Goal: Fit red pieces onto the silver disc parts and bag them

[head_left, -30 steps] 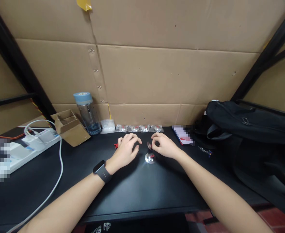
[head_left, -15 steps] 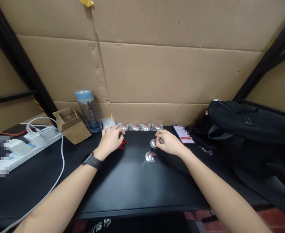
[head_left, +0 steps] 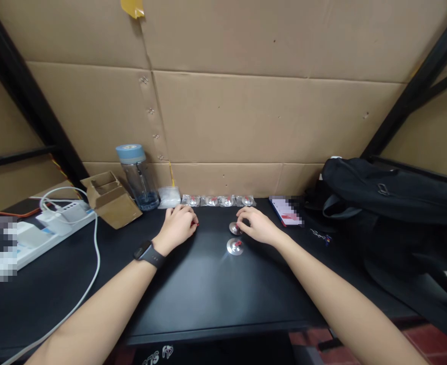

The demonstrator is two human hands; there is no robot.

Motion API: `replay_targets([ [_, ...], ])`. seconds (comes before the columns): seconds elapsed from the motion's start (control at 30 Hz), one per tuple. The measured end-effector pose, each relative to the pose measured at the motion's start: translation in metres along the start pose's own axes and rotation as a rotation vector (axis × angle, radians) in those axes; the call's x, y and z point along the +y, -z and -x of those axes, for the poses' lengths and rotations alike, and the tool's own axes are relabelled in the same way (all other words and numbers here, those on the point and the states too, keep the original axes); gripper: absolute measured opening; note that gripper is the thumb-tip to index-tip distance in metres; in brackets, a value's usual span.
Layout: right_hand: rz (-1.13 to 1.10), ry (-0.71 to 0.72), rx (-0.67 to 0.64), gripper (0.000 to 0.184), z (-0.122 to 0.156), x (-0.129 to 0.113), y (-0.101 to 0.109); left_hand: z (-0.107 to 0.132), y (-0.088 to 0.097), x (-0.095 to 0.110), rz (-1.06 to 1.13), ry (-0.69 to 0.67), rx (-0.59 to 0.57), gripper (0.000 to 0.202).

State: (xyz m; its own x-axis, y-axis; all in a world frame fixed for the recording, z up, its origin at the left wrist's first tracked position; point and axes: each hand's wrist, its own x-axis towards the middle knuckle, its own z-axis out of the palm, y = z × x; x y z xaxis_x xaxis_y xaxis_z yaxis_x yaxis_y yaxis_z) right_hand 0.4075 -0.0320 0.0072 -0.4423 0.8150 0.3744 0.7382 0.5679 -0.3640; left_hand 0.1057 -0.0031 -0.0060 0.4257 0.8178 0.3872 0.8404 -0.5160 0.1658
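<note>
My left hand (head_left: 177, 228) rests low on the black table with its fingers curled in. A bit of red cord (head_left: 197, 224) peeks out at its fingertips; most of the cord is hidden under the hand. With thumb and fingertips pinched, my right hand (head_left: 257, 225) holds the top of a small silver finger cymbal (head_left: 232, 229), which looks to be on the tabletop. A second finger cymbal (head_left: 234, 247), with a red piece at its centre, lies just nearer to me and is untouched.
Several wrapped cymbals (head_left: 226, 201) line the cardboard wall (head_left: 223, 121), beside a clear plastic packet (head_left: 169, 196). At left stand a bottle (head_left: 137, 177), an open carton (head_left: 119, 205) and a power strip (head_left: 56, 233) with a white cable. A phone (head_left: 286, 210), keychain (head_left: 321, 236) and black bag (head_left: 394, 203) are right.
My left hand has closed over the red cord, which showed beside it before. My right hand and the farther cymbal have shifted slightly left. The camera view has moved a little.
</note>
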Motion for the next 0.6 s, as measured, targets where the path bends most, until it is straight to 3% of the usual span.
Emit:
replay_targets([
  [0.17,0.023,0.0,0.008,0.016,0.001,0.012,0.01,0.003,0.0,0.008,-0.053,-0.017,0.015,0.016],
  [0.33,0.12,-0.093,-0.14,0.045,0.009,0.037,0.025,0.005,-0.002,0.011,-0.061,-0.026,0.019,0.018],
  [0.43,0.091,-0.131,-0.204,0.043,0.01,0.045,0.027,0.004,-0.003,0.012,-0.039,-0.025,0.046,0.015],
  [0.6,0.074,-0.148,-0.2,0.038,0.009,0.045,0.028,0.002,0.001,0.014,0.002,-0.019,0.082,0.015],
])
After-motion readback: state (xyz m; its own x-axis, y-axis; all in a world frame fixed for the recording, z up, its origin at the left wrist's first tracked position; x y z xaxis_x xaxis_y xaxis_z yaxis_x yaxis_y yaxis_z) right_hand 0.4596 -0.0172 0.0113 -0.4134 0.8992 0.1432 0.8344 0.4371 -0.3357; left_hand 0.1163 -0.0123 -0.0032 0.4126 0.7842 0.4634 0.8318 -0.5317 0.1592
